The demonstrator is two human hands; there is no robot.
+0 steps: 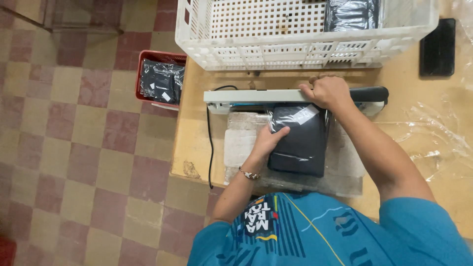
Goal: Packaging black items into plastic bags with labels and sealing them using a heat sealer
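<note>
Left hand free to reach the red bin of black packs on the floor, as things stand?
Probably yes: the left hand rests on the bagged pack, and the red bin sits off the table's left edge, nothing between.

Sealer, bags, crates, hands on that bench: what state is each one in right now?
Sealer arm: pressed down on the bag's end.
Black bagged package: flat on the sealer bed, top edge under the arm.
White crate: upright, one black package inside.
Red crate: on the floor, holding black packages.
Right hand: pushing the arm down.
Left hand: flat on the package, steadying it.
</note>
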